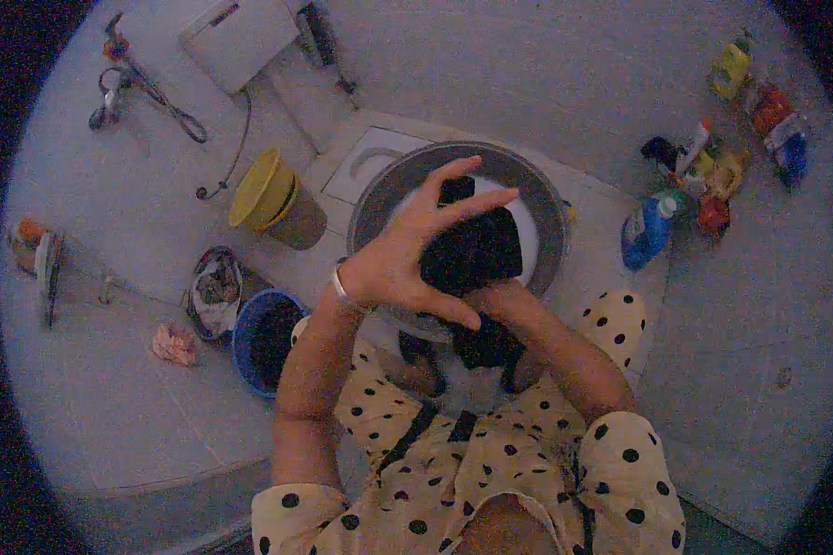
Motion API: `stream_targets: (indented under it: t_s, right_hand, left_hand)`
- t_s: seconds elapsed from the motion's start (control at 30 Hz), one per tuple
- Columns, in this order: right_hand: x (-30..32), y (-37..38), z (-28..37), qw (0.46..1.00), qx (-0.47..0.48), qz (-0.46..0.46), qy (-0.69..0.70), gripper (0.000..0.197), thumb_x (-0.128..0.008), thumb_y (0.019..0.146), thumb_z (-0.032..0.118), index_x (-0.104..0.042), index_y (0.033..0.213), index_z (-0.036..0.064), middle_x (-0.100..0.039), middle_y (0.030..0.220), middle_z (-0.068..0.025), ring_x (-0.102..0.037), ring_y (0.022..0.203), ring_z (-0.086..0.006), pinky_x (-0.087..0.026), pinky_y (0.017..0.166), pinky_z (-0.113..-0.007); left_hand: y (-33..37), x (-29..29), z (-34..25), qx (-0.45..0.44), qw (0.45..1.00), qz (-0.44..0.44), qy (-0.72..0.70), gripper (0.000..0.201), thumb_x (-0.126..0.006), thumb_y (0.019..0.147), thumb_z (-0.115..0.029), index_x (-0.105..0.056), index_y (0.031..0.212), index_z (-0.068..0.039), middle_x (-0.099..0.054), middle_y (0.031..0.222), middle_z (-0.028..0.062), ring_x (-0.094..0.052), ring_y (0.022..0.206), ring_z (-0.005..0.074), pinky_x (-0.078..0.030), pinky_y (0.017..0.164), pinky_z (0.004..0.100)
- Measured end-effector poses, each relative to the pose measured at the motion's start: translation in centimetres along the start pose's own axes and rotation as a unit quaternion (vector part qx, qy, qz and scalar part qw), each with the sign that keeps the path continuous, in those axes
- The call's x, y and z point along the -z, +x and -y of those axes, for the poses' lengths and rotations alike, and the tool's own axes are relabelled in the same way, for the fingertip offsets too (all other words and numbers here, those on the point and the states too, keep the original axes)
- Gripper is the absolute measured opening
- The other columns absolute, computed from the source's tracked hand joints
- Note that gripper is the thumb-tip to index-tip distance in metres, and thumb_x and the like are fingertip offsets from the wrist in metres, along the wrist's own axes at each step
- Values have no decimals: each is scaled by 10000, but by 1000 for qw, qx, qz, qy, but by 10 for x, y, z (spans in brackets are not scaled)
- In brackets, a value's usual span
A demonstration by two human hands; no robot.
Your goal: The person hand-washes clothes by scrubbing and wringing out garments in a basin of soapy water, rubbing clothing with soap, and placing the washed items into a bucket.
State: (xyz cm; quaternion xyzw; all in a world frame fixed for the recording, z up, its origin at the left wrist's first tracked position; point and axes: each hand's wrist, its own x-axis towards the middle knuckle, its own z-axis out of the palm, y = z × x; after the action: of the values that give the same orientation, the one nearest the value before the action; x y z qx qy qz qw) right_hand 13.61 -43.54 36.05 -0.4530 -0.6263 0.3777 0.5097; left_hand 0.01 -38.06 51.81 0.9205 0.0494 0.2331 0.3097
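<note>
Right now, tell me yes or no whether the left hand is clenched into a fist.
No: the left hand has its thumb and fingers spread wide apart, with black cloth showing between them.

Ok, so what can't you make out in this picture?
In the head view:
- Right hand: fingers hidden by the black cloth-like item.
- Basin: part of the inside covered by that item and the left hand.
- Blue bucket: contents lost in darkness.
- Small packages: blurred, too small.
</note>
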Motion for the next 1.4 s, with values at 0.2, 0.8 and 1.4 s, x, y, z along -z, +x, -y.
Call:
stream_targets:
  t_s: [0.2,0.8,1.4]
  right_hand:
    - [-7,-8,0,992,72,-15,-104,584,-659,832,347,-450,1333,132,-543,1298,-85,-513,1222,-264,-367,1081,-419]
    - [-55,-12,-30,570,-199,-99,791,332,-538,913,300,-556,1186,113,-604,1096,-30,-567,1039,-154,-455,892,-361]
    - [5,111,142,908,208,-317,177,151,-606,870,194,-649,931,63,-630,840,-15,-611,758,-167,-491,719,-294]
  left_hand:
    - [-3,-27,3,133,980,-51,138,861,-866,503,-421,-563,1253,-124,-453,1305,185,-484,1187,377,-390,1007,428]
    - [21,-28,9,-197,946,-138,218,286,-756,548,-174,-632,800,-121,-585,951,76,-591,859,270,-506,697,390]
    - [3,-11,7,32,684,-714,-148,222,-634,860,-216,-638,997,-41,-651,859,75,-620,786,208,-517,725,308]
